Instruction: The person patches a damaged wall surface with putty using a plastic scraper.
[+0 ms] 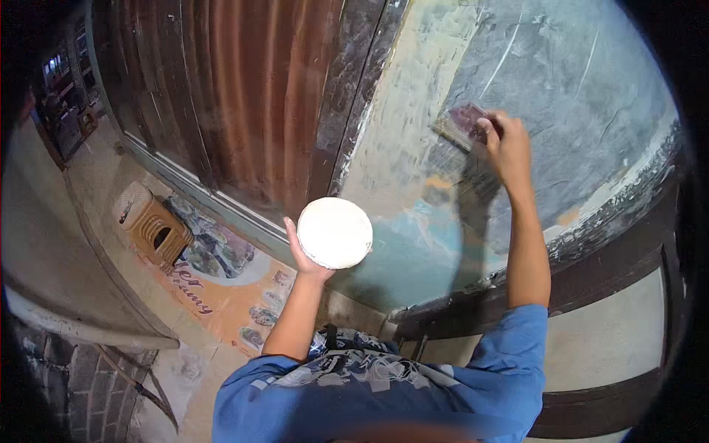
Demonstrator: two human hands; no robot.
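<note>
Uneven light, with one white patch burnt out.
The disc point(334, 232) on the left hand point(306, 257) glares almost pure white, its detail lost. A dark shadow point(476, 221) lies on the wall below the right hand point(506, 144), left of its forearm point(528, 247), suggesting light from the right. Far left of the left hand, all turns dim. Straight edges bow, corners go black, and a smear below both hands is out of focus.

A tan stool point(146, 221) and a printed sheet point(230, 295) — grey bricks point(92, 387) lower left.
</note>
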